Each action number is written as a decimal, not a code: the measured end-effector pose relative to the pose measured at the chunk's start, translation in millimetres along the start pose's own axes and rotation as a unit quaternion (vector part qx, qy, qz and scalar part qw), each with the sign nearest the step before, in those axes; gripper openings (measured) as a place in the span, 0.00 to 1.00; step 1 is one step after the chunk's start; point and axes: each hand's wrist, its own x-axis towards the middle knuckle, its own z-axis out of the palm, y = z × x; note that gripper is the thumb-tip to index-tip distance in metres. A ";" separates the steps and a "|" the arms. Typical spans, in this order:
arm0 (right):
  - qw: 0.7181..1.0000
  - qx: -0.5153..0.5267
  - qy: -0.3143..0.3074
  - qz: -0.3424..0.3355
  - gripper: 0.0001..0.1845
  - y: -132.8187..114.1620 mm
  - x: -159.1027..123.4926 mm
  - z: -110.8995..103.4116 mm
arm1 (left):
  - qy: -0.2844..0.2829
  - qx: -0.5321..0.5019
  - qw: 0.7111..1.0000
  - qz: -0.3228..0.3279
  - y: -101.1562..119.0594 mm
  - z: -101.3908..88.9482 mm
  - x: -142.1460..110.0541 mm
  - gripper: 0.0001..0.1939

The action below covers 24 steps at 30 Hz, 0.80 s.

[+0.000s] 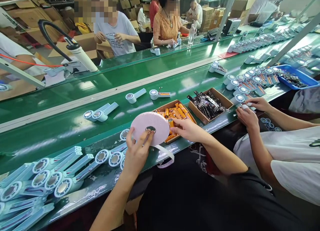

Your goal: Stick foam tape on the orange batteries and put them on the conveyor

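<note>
My left hand [137,149] grips a large roll of pale pink tape [150,122], fingers at the hub and thumb side on the rim. A loose strip of tape [166,154] curls down from the roll's lower edge. Just right of the roll, my right hand [188,129] has its thumb and fingers closed on an orange battery [171,124]. Behind both hands stands a cardboard box [188,112] of orange batteries, partly covered by the roll. Light blue fan housings [102,156] with long handles lie on the bench beside my left hand.
A box of dark circuit boards [208,104] stands right of the batteries. A co-worker's hands [247,114] work beside it. Several housings lie on the green conveyor [62,131] and in a pile [42,177] at left. A blue tray [300,85] sits far right; people sit opposite.
</note>
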 end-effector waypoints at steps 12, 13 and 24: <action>0.777 0.498 0.382 -0.050 0.21 28.2 14.8 18.3 | 0.095 -0.076 0.991 -0.060 83.1 30.0 -6.2 0.32; 0.761 0.478 0.433 -0.076 0.19 33.9 14.5 -5.2 | 0.053 -0.108 0.991 -0.054 84.9 30.0 -7.9 0.32; 0.806 0.423 0.410 -0.062 0.29 42.0 -19.3 -18.2 | -0.238 -0.137 0.955 -0.108 -94.6 75.8 183.6 0.24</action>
